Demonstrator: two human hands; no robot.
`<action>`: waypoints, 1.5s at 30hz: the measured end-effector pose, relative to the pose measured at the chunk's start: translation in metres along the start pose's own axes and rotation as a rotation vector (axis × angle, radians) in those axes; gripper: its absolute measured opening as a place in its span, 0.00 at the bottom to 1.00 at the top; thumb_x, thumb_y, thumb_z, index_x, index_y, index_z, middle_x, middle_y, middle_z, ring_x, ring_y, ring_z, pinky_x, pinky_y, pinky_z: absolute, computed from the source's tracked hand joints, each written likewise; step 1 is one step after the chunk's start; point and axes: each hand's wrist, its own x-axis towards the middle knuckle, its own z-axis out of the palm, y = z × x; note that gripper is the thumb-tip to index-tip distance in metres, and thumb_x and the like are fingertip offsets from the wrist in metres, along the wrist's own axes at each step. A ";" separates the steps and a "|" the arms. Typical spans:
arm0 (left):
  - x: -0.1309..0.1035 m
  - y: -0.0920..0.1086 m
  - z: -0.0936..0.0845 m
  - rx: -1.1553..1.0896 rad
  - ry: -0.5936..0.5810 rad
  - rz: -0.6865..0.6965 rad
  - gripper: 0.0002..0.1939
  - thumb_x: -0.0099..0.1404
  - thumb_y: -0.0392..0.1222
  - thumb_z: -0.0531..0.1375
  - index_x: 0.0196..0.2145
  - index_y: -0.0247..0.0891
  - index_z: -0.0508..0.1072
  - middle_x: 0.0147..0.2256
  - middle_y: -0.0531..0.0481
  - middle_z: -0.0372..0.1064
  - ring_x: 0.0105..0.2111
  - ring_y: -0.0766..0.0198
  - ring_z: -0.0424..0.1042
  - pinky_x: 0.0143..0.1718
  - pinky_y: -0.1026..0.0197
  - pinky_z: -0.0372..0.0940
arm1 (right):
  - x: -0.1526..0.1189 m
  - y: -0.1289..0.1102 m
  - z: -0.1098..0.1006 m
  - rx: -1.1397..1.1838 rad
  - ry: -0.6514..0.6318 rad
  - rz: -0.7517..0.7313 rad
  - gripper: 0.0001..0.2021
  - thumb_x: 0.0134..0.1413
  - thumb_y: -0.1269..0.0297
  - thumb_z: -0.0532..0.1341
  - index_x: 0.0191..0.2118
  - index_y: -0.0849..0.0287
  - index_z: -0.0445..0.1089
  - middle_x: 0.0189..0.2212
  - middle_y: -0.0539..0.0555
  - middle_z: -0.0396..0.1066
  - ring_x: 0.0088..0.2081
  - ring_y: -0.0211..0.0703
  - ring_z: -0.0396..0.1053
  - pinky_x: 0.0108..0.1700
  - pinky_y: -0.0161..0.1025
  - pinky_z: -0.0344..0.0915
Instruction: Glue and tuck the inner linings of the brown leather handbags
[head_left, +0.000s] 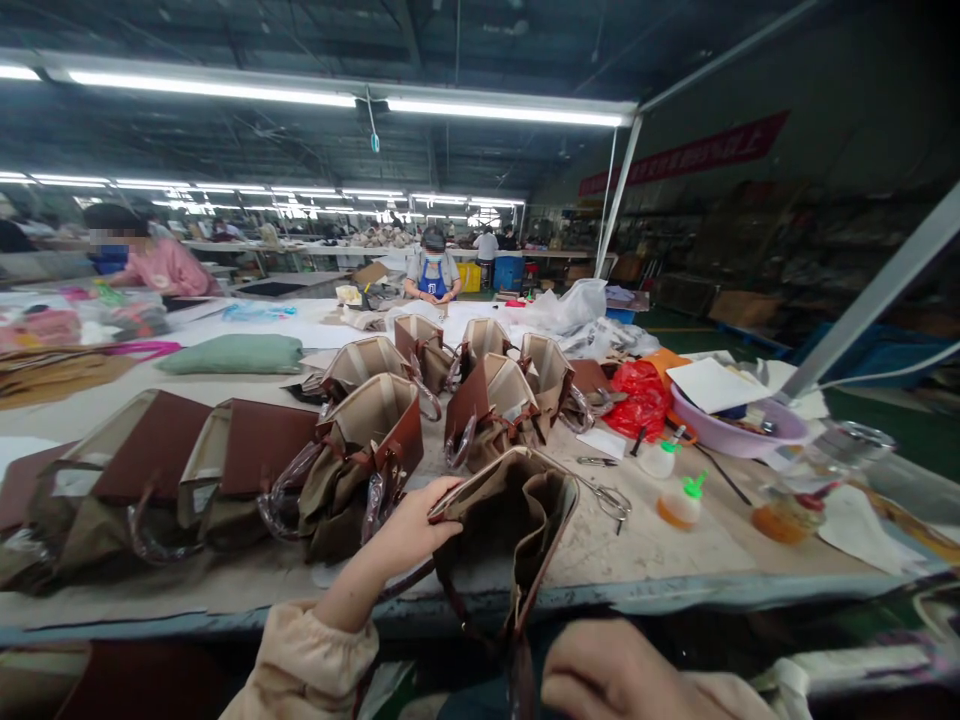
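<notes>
My left hand (pixel 420 528) pinches the left rim of a brown handbag (pixel 495 500) at the table's front edge. The bag's mouth faces me, showing a dark olive lining with a folded inner pocket. A handle in clear plastic wrap (pixel 521 675) hangs from its near side. My right hand (pixel 611 668), smeared by motion, is low at the front, just right of that handle; whether it touches anything is unclear. Just right of the bag lie scissors (pixel 611 497) on the table. Beyond my left hand stands another open brown bag (pixel 401 440) with pale lining.
Several similar bags (pixel 262 445) crowd the table's left and middle. Right of the scissors stand a green-capped glue bottle (pixel 679 508) and a jar of amber liquid (pixel 787 518). A purple basin (pixel 739 430) and a red plastic bag (pixel 639 395) lie behind. A co-worker (pixel 433 270) sits opposite.
</notes>
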 end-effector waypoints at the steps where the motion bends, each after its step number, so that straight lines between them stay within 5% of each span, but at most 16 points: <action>1: 0.000 0.001 0.002 -0.017 0.013 -0.008 0.25 0.52 0.34 0.63 0.49 0.42 0.67 0.46 0.54 0.70 0.45 0.62 0.67 0.49 0.64 0.60 | 0.011 -0.010 -0.010 -0.110 -0.052 -0.069 0.08 0.53 0.55 0.59 0.31 0.48 0.73 0.28 0.49 0.72 0.31 0.42 0.70 0.35 0.34 0.67; 4: -0.001 0.004 0.009 -0.045 0.068 -0.041 0.21 0.52 0.40 0.65 0.46 0.39 0.71 0.41 0.52 0.73 0.40 0.62 0.70 0.44 0.63 0.64 | 0.058 -0.031 -0.029 -0.356 -0.004 -0.328 0.09 0.57 0.61 0.56 0.42 0.54 0.70 0.40 0.53 0.70 0.31 0.38 0.68 0.37 0.35 0.67; 7: -0.004 0.005 0.016 -0.031 0.153 -0.031 0.17 0.54 0.43 0.64 0.43 0.40 0.74 0.44 0.50 0.73 0.44 0.59 0.70 0.49 0.61 0.63 | 0.106 -0.033 -0.027 -0.488 -0.086 -0.483 0.13 0.56 0.66 0.57 0.48 0.55 0.67 0.49 0.55 0.65 0.31 0.35 0.68 0.37 0.34 0.67; 12: -0.010 0.002 0.023 0.018 0.250 0.046 0.16 0.56 0.40 0.63 0.44 0.40 0.74 0.44 0.49 0.73 0.45 0.59 0.71 0.50 0.58 0.64 | 0.150 -0.015 -0.012 -0.759 -0.126 -0.528 0.12 0.52 0.67 0.61 0.45 0.53 0.69 0.43 0.51 0.67 0.39 0.40 0.68 0.42 0.36 0.64; 22: -0.007 -0.005 0.026 0.091 0.274 0.131 0.14 0.59 0.40 0.61 0.44 0.39 0.74 0.42 0.50 0.74 0.42 0.62 0.72 0.46 0.61 0.66 | 0.156 -0.011 -0.014 -0.847 -0.157 -0.530 0.04 0.56 0.63 0.59 0.35 0.56 0.68 0.39 0.49 0.66 0.37 0.36 0.67 0.37 0.32 0.59; 29: -0.006 -0.007 0.028 0.108 0.292 0.173 0.13 0.61 0.40 0.59 0.44 0.39 0.74 0.42 0.50 0.74 0.42 0.63 0.72 0.46 0.63 0.66 | 0.160 -0.009 -0.009 -0.966 -0.120 -0.508 0.07 0.60 0.62 0.54 0.33 0.58 0.65 0.31 0.49 0.68 0.32 0.37 0.66 0.31 0.34 0.54; 45: -0.007 -0.004 0.033 0.124 0.314 0.158 0.13 0.63 0.39 0.57 0.44 0.38 0.74 0.42 0.50 0.74 0.42 0.65 0.72 0.47 0.64 0.66 | 0.160 -0.012 -0.004 -1.012 -0.013 -0.412 0.10 0.60 0.59 0.55 0.33 0.60 0.67 0.31 0.52 0.72 0.34 0.42 0.70 0.30 0.36 0.55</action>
